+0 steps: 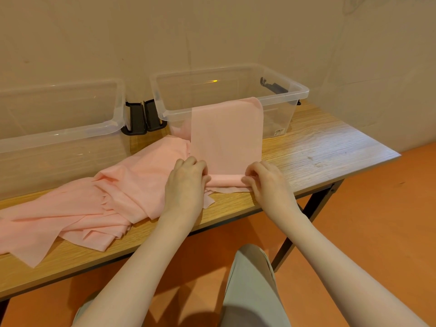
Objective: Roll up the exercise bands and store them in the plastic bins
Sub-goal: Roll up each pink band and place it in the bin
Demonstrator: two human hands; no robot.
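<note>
The wooden surface (318, 147) runs across the middle of the frame, from lower left up to the right, with orange floor (377, 220) below and to the right of it. Two clear plastic bins stand along its far edge: the left bin (59, 135) at the left of the frame and the right bin (280, 100) at upper centre, with their black latches (144, 118) side by side in the gap between them. A loose pile of pink bands (77, 211) spreads over the surface from centre to the lower left, its ends lying ragged near the front edge.

One pink band (226, 135) hangs over the front rim of the right bin and runs down toward me, flat against the bin's wall and onto the surface. Its near end is turned into a short roll (225, 180) lying crosswise at the centre of the frame.

My left hand (186, 182) pinches the left end of that roll, fingers curled over the top. My right hand (269, 182) grips the right end the same way, thumb and fingers closed on the fabric. My knee in grey trousers (250, 286) shows at the bottom centre.
</note>
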